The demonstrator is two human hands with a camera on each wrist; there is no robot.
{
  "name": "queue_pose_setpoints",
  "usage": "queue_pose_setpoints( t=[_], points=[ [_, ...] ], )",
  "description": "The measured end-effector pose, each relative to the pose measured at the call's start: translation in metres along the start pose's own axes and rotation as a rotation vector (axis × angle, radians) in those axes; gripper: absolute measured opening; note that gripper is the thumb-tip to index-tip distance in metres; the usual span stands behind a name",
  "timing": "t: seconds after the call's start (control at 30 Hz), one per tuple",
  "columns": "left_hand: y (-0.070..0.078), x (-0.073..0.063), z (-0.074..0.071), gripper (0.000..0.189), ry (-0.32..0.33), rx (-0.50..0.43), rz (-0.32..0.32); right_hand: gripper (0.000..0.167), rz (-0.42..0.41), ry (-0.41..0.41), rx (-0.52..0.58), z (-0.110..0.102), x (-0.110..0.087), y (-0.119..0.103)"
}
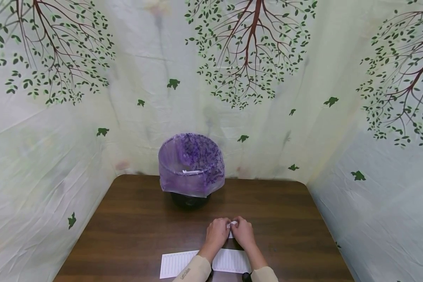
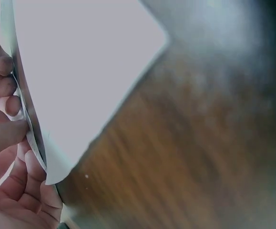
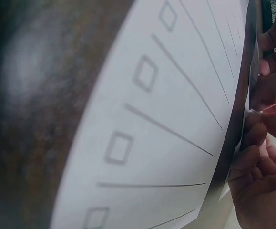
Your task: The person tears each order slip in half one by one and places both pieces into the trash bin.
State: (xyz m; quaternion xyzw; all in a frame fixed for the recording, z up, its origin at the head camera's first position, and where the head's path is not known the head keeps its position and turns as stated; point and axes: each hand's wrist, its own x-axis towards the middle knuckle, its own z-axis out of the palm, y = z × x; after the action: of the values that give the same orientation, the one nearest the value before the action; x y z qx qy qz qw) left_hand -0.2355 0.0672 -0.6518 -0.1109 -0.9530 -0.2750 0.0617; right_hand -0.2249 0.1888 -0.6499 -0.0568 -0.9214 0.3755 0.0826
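My left hand (image 1: pixel 218 231) and right hand (image 1: pixel 243 233) meet above the table, fingertips close together. Between them they pinch a small piece of white paper (image 1: pixel 234 223), thumbs and fingers on either side of it. In the left wrist view the paper's thin edge (image 2: pixel 34 143) runs between the fingers. Under my forearms lies a white lined sheet (image 1: pixel 231 261), partly covered by the left sleeve. The right wrist view shows a sheet printed with checkboxes and ruled lines (image 3: pixel 171 133) beside the hands. Another lined sheet (image 1: pixel 177 263) lies left of my left forearm.
A black bin (image 1: pixel 189 200) with a purple patterned liner (image 1: pixel 183 184) stands at the back of the brown table (image 1: pixel 275 219), beyond my hands. Inside it shows a white scrap (image 1: pixel 191 171). Pale cloth walls with printed trees (image 1: pixel 255 23) surround the table on three sides.
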Motion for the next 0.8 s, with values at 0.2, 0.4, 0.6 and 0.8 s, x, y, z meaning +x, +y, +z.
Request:
queue_pose_setpoints(
  t=[0.2, 0.4, 0.6, 0.8],
  points=[
    [0.003, -0.003, -0.003, 0.024, 0.002, 0.023, 0.024, 0.01, -0.016, 0.005, 0.008, 0.0, 0.0, 0.004],
    [0.004, -0.005, -0.006, 0.016, 0.006, 0.032, 0.036, 0.01, -0.026, -0.006, 0.065, -0.002, -0.001, 0.007],
    [0.002, -0.006, -0.005, 0.017, 0.005, -0.002, 0.03, 0.009, -0.032, -0.048, 0.101, -0.003, 0.0, 0.011],
    [-0.002, -0.003, -0.007, 0.008, -0.011, -0.071, 0.054, 0.009, -0.049, -0.095, 0.119, -0.006, 0.003, 0.013]
  ],
)
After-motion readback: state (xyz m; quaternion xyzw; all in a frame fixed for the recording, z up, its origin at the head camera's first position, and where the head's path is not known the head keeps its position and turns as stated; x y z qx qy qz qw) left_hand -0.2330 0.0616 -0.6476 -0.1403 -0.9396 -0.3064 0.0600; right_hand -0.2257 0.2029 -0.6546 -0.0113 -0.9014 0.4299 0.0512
